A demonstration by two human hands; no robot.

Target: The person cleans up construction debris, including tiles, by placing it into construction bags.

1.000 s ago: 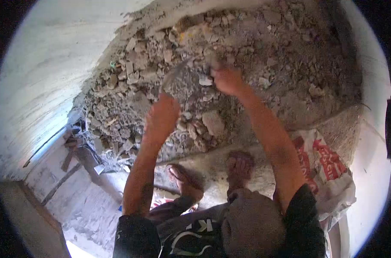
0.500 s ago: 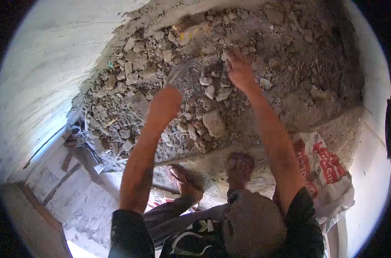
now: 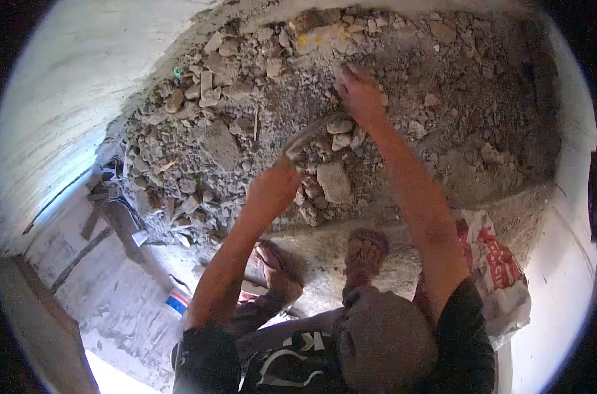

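My left hand (image 3: 273, 192) is closed around the handle of a hand tool with a curved metal blade (image 3: 306, 136), which looks like a sickle. Its blade points up and right across the rubble, and its tip is hard to separate from the stones. My right hand (image 3: 364, 98) reaches down to the rubble pile (image 3: 436, 151), fingers extended and slightly apart, a little beyond the blade tip. Those fingers are somewhat blurred; no held stone is visible in them. Between the hands lie small stones (image 3: 341, 142) and a larger block (image 3: 334, 182).
A white wall (image 3: 94, 72) borders the pile on the left. My sandalled feet (image 3: 366, 253) stand on a ledge at its near edge. A white and red sack (image 3: 502, 289) lies at right. Wood scraps (image 3: 117, 230) sit at lower left.
My left hand has brought the curved tool right and nearer to me, below my right hand. My right hand stays close to the same area. The camera view has shifted slightly.
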